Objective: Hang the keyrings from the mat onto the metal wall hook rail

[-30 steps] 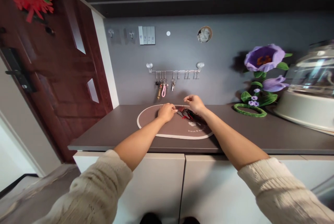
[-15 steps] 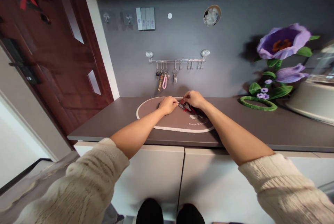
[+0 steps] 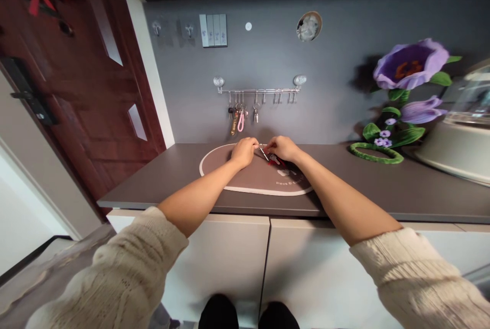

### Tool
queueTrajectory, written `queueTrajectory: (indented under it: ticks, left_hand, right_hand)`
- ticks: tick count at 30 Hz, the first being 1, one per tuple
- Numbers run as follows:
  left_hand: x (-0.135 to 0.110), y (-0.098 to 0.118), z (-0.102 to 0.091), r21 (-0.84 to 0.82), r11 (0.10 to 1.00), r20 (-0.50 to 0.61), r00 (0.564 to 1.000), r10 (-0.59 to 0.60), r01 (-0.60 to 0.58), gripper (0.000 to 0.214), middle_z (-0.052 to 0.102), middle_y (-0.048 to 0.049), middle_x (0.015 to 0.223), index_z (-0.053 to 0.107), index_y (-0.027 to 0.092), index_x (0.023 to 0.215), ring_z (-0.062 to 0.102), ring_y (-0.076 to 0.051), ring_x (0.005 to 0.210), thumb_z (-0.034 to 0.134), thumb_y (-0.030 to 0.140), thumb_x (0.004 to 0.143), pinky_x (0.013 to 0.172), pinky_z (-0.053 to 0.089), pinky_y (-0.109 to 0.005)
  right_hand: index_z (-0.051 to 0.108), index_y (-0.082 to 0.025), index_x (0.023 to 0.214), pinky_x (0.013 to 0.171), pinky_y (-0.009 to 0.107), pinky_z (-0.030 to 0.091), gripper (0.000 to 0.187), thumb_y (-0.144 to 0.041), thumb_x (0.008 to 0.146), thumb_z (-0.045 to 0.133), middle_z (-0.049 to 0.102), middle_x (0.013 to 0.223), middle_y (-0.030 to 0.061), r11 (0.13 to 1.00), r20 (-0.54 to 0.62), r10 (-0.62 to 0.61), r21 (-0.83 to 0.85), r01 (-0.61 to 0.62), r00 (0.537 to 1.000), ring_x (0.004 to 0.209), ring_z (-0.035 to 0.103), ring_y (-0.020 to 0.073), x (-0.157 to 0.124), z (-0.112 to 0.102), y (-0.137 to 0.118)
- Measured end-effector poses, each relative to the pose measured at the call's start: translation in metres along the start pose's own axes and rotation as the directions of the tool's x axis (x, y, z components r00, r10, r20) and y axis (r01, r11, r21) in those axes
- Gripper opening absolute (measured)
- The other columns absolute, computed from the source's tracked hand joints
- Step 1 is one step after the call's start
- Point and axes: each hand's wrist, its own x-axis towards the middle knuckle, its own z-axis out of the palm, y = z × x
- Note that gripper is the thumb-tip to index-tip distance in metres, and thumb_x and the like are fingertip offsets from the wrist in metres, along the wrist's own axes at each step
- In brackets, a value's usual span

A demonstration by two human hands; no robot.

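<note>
While both hands work close together over the brown oval mat on the grey desk, attention sits on a slim metal piece, probably a key, in the gap between them. Taking the hands as dial centre: hook rail on the wall at 12 o'clock, hanging keys just off it toward 11, purple flower well apart at 2. Left hand, at 9 from the metal piece: grip narrow, thumb and finger pinched at its upper end; the piece slants toward 5. Right hand, at 3: fingers bent down beside a small red-and-dark bunch lying on the mat; cannot tell whether that grip closes on anything, fingertips too small and partly hidden. Step in hand, as judged: sorting or parting the small metal pieces. Next move seems to call for a steady left pinch, with right fingertips easing any snag clear of the bunch before lifting.
</note>
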Motion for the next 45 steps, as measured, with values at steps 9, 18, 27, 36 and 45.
queueTrajectory:
  ticks: [9,18,27,36,45]
  left_hand:
    - [0.004,-0.001,0.000,-0.174,0.984,-0.109,0.993,-0.038,0.019,0.016,0.061,-0.0036,0.082,0.058,0.017,0.076,0.051,-0.015,0.080,0.042,0.017,0.080,0.074,0.038,-0.026]
    - [0.005,-0.001,0.001,-0.509,0.855,-0.110,0.978,-0.179,0.099,0.012,0.058,-0.0005,0.071,0.055,0.014,0.073,0.050,-0.010,0.067,0.044,0.016,0.078,0.067,0.039,-0.022]
    - [0.006,-0.002,0.007,-0.648,0.759,-0.114,0.976,-0.188,0.070,0.011,0.056,0.0008,0.068,0.053,0.015,0.074,0.048,-0.009,0.061,0.045,0.020,0.077,0.062,0.039,-0.021]
    - [0.005,0.001,0.006,-0.590,0.807,-0.162,0.981,-0.103,-0.012,0.012,0.058,-0.0004,0.072,0.054,0.015,0.075,0.051,-0.010,0.067,0.045,0.021,0.078,0.066,0.040,-0.022]
    - [0.004,0.002,0.004,-0.413,0.911,-0.205,0.974,-0.094,0.001,0.018,0.060,-0.0028,0.079,0.056,0.016,0.081,0.053,-0.012,0.075,0.039,0.021,0.082,0.073,0.041,-0.025]
  right_hand:
    - [0.061,-0.015,0.079,0.064,0.021,0.043,0.009,-0.015,0.070,0.059,0.066,0.067,0.0015,0.905,-0.044,0.019,0.425,0.001,0.999,0.063,0.059,0.0111,-0.003,0.002,-0.007]
    - [0.057,-0.015,0.077,0.054,0.022,0.047,0.007,-0.018,0.071,0.060,0.061,0.062,0.0004,0.743,-0.061,0.006,0.668,0.036,0.998,0.051,0.055,0.0096,-0.003,0.002,-0.012]
    - [0.058,-0.014,0.071,0.049,0.020,0.045,0.012,-0.026,0.072,0.060,0.060,0.061,0.0006,0.657,-0.109,0.021,0.751,0.069,0.994,0.048,0.050,0.0072,-0.004,0.002,-0.015]
    - [0.056,-0.015,0.070,0.049,0.021,0.046,0.016,-0.030,0.072,0.059,0.059,0.057,-0.0008,0.611,-0.122,0.054,0.789,0.064,0.991,0.046,0.051,0.0083,-0.004,0.004,-0.013]
    - [0.056,-0.016,0.071,0.063,0.023,0.046,0.014,-0.029,0.070,0.058,0.058,0.062,-0.0024,0.582,-0.194,0.158,0.811,0.068,0.968,0.057,0.054,0.0087,0.002,0.002,-0.006]
